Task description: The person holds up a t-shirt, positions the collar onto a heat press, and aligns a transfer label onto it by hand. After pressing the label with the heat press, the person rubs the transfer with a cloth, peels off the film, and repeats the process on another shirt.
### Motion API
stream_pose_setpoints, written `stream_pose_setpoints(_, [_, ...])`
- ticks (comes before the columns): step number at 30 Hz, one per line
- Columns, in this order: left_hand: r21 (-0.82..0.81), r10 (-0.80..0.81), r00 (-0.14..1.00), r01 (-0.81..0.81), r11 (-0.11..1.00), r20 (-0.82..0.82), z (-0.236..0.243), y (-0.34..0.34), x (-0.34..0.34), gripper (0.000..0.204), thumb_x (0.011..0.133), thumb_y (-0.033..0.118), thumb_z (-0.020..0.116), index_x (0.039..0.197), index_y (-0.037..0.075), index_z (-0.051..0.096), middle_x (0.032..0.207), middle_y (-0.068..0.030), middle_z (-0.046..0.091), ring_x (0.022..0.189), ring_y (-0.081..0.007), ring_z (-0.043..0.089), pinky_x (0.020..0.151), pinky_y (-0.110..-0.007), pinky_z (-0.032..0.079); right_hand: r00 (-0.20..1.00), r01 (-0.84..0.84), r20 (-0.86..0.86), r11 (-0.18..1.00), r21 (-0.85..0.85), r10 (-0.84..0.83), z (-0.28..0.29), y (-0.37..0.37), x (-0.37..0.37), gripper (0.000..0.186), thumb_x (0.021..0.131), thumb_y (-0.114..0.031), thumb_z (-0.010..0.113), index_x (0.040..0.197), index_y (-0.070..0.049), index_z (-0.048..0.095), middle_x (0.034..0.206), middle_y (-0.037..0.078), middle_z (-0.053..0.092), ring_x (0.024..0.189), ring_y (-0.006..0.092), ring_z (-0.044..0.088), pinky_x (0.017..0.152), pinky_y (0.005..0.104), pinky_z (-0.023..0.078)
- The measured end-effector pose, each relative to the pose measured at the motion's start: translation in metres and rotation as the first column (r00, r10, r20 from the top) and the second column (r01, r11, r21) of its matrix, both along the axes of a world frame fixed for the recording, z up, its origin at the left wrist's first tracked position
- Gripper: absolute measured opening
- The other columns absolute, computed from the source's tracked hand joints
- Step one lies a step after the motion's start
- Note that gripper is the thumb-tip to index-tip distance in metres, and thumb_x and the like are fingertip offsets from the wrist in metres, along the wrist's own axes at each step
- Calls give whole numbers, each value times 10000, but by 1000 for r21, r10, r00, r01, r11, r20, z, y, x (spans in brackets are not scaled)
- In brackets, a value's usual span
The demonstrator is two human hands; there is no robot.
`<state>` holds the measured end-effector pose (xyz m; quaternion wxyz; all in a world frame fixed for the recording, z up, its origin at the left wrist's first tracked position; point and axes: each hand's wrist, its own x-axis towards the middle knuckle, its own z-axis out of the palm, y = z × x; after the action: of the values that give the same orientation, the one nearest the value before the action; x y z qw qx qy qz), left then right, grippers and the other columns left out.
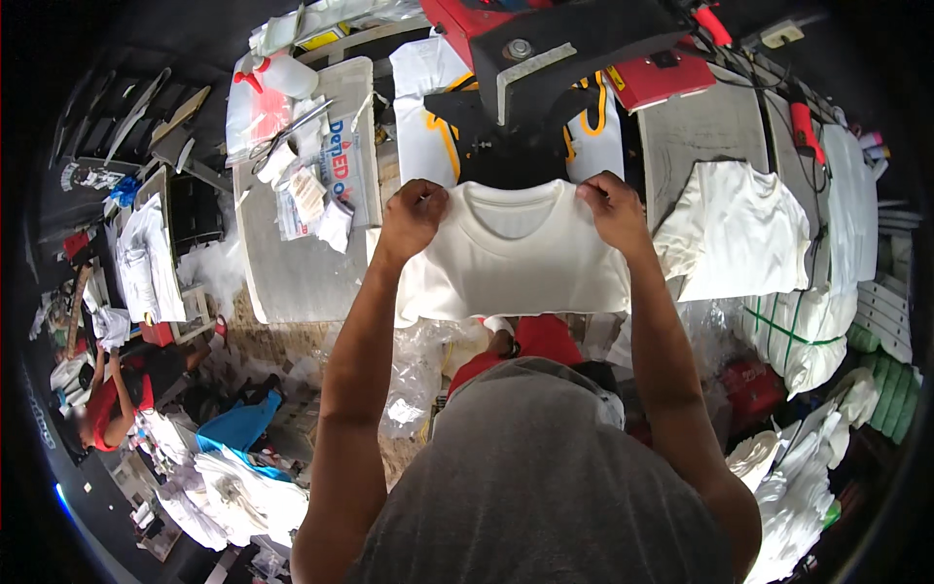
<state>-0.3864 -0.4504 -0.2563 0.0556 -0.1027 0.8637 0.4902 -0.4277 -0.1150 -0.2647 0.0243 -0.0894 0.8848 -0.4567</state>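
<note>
Both my hands hold a white T-shirt [525,263] stretched out in front of me by its shoulders, its round neckline toward the far side. My left hand [414,219] pinches the left shoulder, and my right hand [613,209] pinches the right one. Just beyond the shirt stands a heat press [564,68] with a black arm and red housing. Under that press lies a white garment [413,127] with yellow and black trim. Another white T-shirt [741,229] rests on the grey board to my right.
On the left board [282,277] lie scissors [287,131], a plastic bag [355,175] and paper scraps; a spray bottle [289,75] stands behind. Red-handled levers [806,131] and cables hang at right. White bundles [803,331] sit beyond. A co-worker [122,394] handles white cloth at far left.
</note>
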Motion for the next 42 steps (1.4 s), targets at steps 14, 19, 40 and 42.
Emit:
stream_pose_setpoints(14, [-29, -146, 986, 145, 989, -84, 9, 19, 54, 523, 900, -45, 515, 1409, 76, 538, 736, -146, 589, 659, -283, 627, 667, -405, 519, 986, -3, 169, 1000, 21, -1, 13, -18, 51, 476, 889, 46, 545, 1328, -132, 583, 918, 196, 682, 865, 374, 689, 794, 437, 540])
stream_pose_setpoints(19, [-357, -435, 864, 335, 872, -251, 21, 12, 74, 436, 866, 2, 565, 1282, 130, 581, 1014, -222, 637, 906, -466, 643, 783, -526, 545, 953, -187, -206, 965, 183, 224, 21, -9, 74, 276, 844, 33, 587, 1097, -67, 637, 1004, 191, 662, 963, 408, 635, 852, 443, 532])
stream_pose_setpoints(40, [-206, -467, 879, 476, 855, 93, 23, 57, 221, 493, 851, 59, 580, 1340, 123, 566, 1379, -189, 569, 972, -423, 694, 817, -497, 585, 795, -359, -320, 825, 437, 516, 45, -16, 156, 139, 813, -207, 717, 916, -120, 680, 1059, 29, 614, 1146, 263, 520, 1024, 521, 364])
stream_pose_setpoints(42, [-161, -633, 698, 704, 691, 337, 24, 59, 230, 379, 872, 82, 578, 1245, 116, 633, 1251, -186, 665, 953, -388, 708, 801, -475, 583, 848, -209, -392, 905, 371, 356, 32, -5, 168, 174, 794, -144, 734, 958, -122, 682, 1082, 30, 613, 1104, 267, 544, 971, 483, 406])
